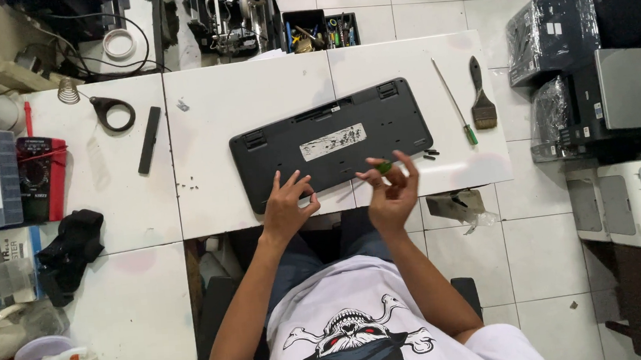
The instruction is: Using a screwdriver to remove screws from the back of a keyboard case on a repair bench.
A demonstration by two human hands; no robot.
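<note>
Keyboard point(331, 142), dark and turned underside-up, lies across the white table point(217, 119) in front of us, our left hand point(286, 205) spread flat with open fingers on its near edge while our right hand point(391, 191) hovers just off that edge, pinching a small green-handled screwdriver point(380, 168) between thumb and fingertips. We judge that the light pinch could let the tool slip out of a screw head and scratch the casing. The loose black screws point(430, 153) beside the keyboard's right end sit near the table's edge, where a nudge could roll them to the floor.
</note>
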